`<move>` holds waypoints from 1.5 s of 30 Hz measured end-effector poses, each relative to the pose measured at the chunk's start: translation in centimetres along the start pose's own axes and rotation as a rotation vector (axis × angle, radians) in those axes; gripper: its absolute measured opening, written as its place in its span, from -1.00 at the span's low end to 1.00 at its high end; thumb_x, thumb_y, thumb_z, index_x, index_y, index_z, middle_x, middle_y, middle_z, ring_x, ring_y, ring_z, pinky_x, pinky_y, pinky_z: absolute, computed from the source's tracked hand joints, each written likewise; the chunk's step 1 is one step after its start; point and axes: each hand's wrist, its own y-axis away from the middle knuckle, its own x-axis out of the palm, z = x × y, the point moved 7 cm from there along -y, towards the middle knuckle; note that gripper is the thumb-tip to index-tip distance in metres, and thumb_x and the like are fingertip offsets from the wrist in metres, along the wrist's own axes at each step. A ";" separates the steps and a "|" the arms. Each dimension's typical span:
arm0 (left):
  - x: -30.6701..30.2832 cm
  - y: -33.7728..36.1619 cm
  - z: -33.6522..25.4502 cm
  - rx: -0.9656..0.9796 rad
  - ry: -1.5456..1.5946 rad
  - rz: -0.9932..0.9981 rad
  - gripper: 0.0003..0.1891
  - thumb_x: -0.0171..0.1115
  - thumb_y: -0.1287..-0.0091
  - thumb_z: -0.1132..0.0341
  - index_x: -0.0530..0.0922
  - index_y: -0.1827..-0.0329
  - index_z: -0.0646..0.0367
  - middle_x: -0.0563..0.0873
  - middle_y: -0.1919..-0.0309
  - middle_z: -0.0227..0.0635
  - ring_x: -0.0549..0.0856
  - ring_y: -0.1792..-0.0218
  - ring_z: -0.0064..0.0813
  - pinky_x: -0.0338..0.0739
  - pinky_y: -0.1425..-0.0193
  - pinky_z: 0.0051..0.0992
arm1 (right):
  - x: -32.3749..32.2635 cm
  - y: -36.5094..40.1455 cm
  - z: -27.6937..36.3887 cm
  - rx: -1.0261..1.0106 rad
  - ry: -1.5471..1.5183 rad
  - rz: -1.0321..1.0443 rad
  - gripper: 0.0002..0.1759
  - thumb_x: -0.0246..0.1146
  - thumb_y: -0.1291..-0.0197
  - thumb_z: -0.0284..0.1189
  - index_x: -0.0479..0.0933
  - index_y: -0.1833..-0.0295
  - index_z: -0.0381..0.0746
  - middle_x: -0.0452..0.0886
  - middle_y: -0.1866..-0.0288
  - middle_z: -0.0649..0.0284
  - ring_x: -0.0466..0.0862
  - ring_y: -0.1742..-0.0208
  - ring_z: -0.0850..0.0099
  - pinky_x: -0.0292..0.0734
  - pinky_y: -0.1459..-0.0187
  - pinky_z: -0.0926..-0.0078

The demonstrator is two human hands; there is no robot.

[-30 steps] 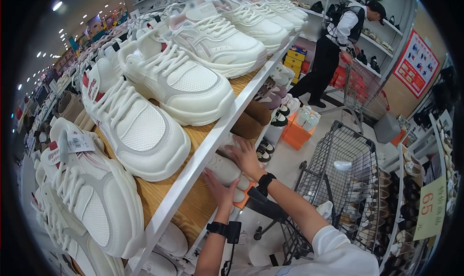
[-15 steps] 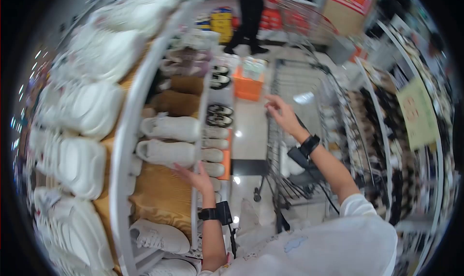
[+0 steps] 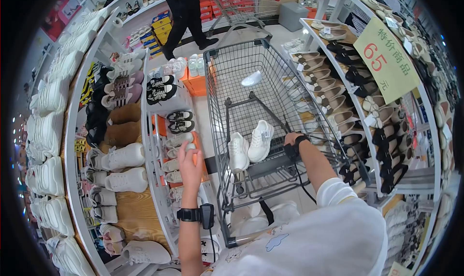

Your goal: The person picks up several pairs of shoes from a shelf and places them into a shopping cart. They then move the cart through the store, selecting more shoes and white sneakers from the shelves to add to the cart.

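Note:
Over the lower row of shoes beside the shelf, my left hand (image 3: 191, 164) is raised with its fingers apart and nothing in it. My right hand (image 3: 293, 139) is at the near right part of the grey shopping cart (image 3: 282, 65); its fingers are mostly hidden by the black wrist device. Inside the cart lie a white left shoe (image 3: 238, 151), a white right shoe (image 3: 260, 141) beside it, and a small white object (image 3: 251, 78) farther forward. White sneakers (image 3: 126, 179) stand on the wooden shelf (image 3: 135, 210) left of my left hand.
A person in dark clothes (image 3: 182, 17) walks ahead near a second cart (image 3: 241, 5). Orange boxes (image 3: 194, 85) stand left of my cart. On the right, a rack of flat shoes (image 3: 333, 112) carries a yellow price sign (image 3: 386, 58). A grey bin (image 3: 293, 16) stands farther back.
My right hand has come down and back to the cart's near part. My left hand is now over the lower shoe row. The view has shifted, and the white shoes in the cart show clearly.

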 end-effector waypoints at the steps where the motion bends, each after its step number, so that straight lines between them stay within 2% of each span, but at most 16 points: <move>1: 1.3 -0.4 -0.9 0.039 -0.012 0.120 -0.89 0.16 -0.19 0.39 0.53 0.36 0.27 0.49 -0.05 -0.06 0.48 -0.06 -0.09 0.34 -0.12 -0.31 | 0.2 -1.1 -0.6 0.097 -0.035 -0.006 -0.50 0.20 0.02 -0.27 0.44 -0.12 -0.10 0.60 0.16 -0.01 0.59 0.08 0.14 0.47 0.06 0.24; 2: 2.6 -0.6 -2.1 0.071 -0.023 0.243 -0.88 0.17 -0.18 0.38 0.53 0.37 0.27 0.53 0.00 -0.09 0.51 -0.02 -0.11 0.37 -0.09 -0.35 | -0.1 -1.8 -0.1 0.076 -0.031 0.000 -0.50 0.20 0.02 -0.27 0.44 -0.12 -0.10 0.60 0.16 -0.01 0.59 0.08 0.14 0.47 0.06 0.24; 4: 4.8 -0.9 -3.8 0.098 -0.030 0.306 -0.87 0.18 -0.17 0.37 0.51 0.40 0.28 0.59 0.14 -0.14 0.56 0.10 -0.12 0.43 0.01 -0.37 | -3.2 -3.0 1.5 -0.039 -0.331 -0.397 -0.43 0.24 0.07 -0.23 0.42 -0.12 -0.18 0.54 -0.01 0.04 0.52 -0.05 0.11 0.42 -0.07 0.22; 7: 10.2 -0.7 -5.0 0.098 -0.076 0.657 -0.87 0.19 -0.14 0.38 0.52 0.34 0.27 0.62 0.26 -0.19 0.59 0.18 -0.15 0.46 0.10 -0.31 | -3.7 -5.8 3.8 -0.166 -0.433 -0.420 -0.30 0.31 0.12 -0.25 0.34 -0.20 -0.23 0.44 -0.13 0.01 0.43 -0.17 0.15 0.34 -0.16 0.29; 10: 15.8 -1.2 -5.0 0.136 -0.183 0.787 -0.86 0.17 -0.16 0.37 0.54 0.28 0.23 0.62 0.26 -0.19 0.59 0.17 -0.18 0.46 0.10 -0.30 | -2.0 -8.6 4.6 -0.224 -0.580 -0.436 -0.21 0.36 0.18 -0.28 0.27 -0.23 -0.27 0.33 -0.23 -0.03 0.36 -0.23 0.15 0.31 -0.20 0.34; 17: 27.7 -0.1 4.2 -0.021 -0.489 1.102 -0.64 0.19 -0.12 0.32 0.48 -0.01 0.14 0.58 0.06 -0.19 0.55 0.02 -0.19 0.45 -0.06 -0.30 | -0.5 -9.3 2.6 -0.138 -0.763 -0.510 -0.26 0.41 0.19 -0.23 0.35 -0.13 -0.32 0.35 -0.10 -0.06 0.41 -0.12 0.05 0.35 -0.13 0.33; 22: 32.0 0.7 13.8 -0.233 -0.415 0.923 -0.53 0.20 -0.10 0.33 0.40 -0.11 0.24 0.52 -0.02 -0.07 0.50 -0.06 -0.10 0.38 -0.15 -0.29 | 1.4 -10.0 -1.1 0.022 -0.865 -0.579 -0.33 0.37 0.17 -0.06 0.45 0.04 -0.34 0.43 0.02 -0.07 0.49 0.01 0.01 0.42 0.00 0.23; 23: 32.2 0.9 14.0 -0.219 -0.382 0.908 -0.52 0.22 -0.08 0.32 0.39 -0.11 0.17 0.51 -0.04 -0.11 0.49 -0.07 -0.13 0.38 -0.16 -0.28 | 1.7 -10.4 -1.7 0.033 -0.831 -0.613 -0.39 0.35 0.06 -0.17 0.41 0.03 -0.43 0.41 0.05 0.01 0.59 0.18 0.18 0.62 0.59 0.45; 26: 32.9 1.0 15.4 -0.221 -0.312 0.886 -0.50 0.31 -0.01 0.31 0.40 -0.07 0.11 0.51 -0.04 -0.17 0.48 -0.07 -0.13 0.37 -0.17 -0.28 | 1.8 -9.2 -2.5 0.052 -1.107 -0.472 -0.54 0.34 0.03 -0.23 0.47 0.09 -0.32 0.56 0.24 0.10 0.64 0.35 0.25 0.62 0.61 0.45; 30: 33.2 -1.1 13.3 -0.147 -0.417 0.917 -0.52 0.41 0.08 0.26 0.46 0.06 0.11 0.54 0.04 -0.24 0.46 -0.03 -0.15 0.38 -0.11 -0.32 | -0.1 -9.0 -2.5 0.034 -1.092 -0.507 -0.60 0.34 0.02 -0.25 0.48 0.15 -0.28 0.59 0.35 0.12 0.64 0.40 0.30 0.62 0.55 0.46; 32: 33.7 -1.9 12.7 -0.084 -0.393 0.987 -0.53 0.44 0.13 0.21 0.50 0.13 0.11 0.57 0.10 -0.28 0.47 -0.03 -0.17 0.39 -0.11 -0.31 | -2.8 -9.2 -2.5 -0.143 -0.801 -0.787 -0.63 0.34 0.02 -0.26 0.46 0.20 -0.29 0.59 0.37 0.12 0.65 0.38 0.35 0.58 0.50 0.47; 34: 33.8 -2.5 11.8 -0.059 -0.408 1.039 -0.49 0.49 0.21 0.13 0.53 0.17 0.08 0.59 0.11 -0.28 0.48 -0.03 -0.19 0.41 -0.10 -0.30 | -6.4 -7.2 -1.9 -0.238 -0.712 -0.764 -0.64 0.35 0.07 -0.24 0.46 0.31 -0.28 0.58 0.39 0.09 0.63 0.37 0.23 0.50 0.35 0.34; 36: 34.0 -2.5 11.0 -0.080 -0.411 1.156 -0.44 0.50 0.24 0.10 0.54 0.12 0.05 0.60 0.12 -0.27 0.49 -0.02 -0.18 0.43 -0.06 -0.26 | -9.2 -5.5 -1.5 -0.246 -0.649 -0.673 -0.54 0.36 0.15 -0.18 0.51 0.19 -0.28 0.58 0.20 0.04 0.56 0.12 0.09 0.44 0.10 0.28; 40: 33.3 -2.2 6.5 0.294 -0.655 1.216 -0.38 0.53 0.31 0.14 0.56 0.06 0.02 0.61 0.13 -0.33 0.45 -0.07 -0.20 0.38 -0.09 -0.20 | -13.9 -1.3 -0.9 -0.358 -0.566 -0.764 -0.58 0.38 0.16 -0.19 0.53 0.32 -0.31 0.58 0.37 0.03 0.59 0.31 0.08 0.47 0.26 0.30; 42: 34.2 -1.9 6.8 0.356 -0.675 1.225 -0.44 0.50 0.31 0.05 0.60 0.15 -0.01 0.62 0.18 -0.35 0.44 -0.09 -0.28 0.36 -0.05 -0.29 | -16.2 1.1 -0.4 -0.383 -0.498 -0.858 -0.60 0.38 0.17 -0.18 0.51 0.39 -0.30 0.55 0.48 0.03 0.57 0.42 0.10 0.44 0.36 0.32; 45: 29.3 -3.0 1.6 0.516 -0.481 0.993 -0.57 0.42 0.20 0.01 0.64 0.33 0.10 0.60 0.32 -0.36 0.47 0.05 -0.35 0.28 -0.04 -0.38 | -20.9 6.1 0.9 -0.357 -0.503 -0.918 -0.60 0.39 0.18 -0.22 0.49 0.38 -0.32 0.54 0.46 -0.02 0.56 0.41 0.07 0.42 0.36 0.32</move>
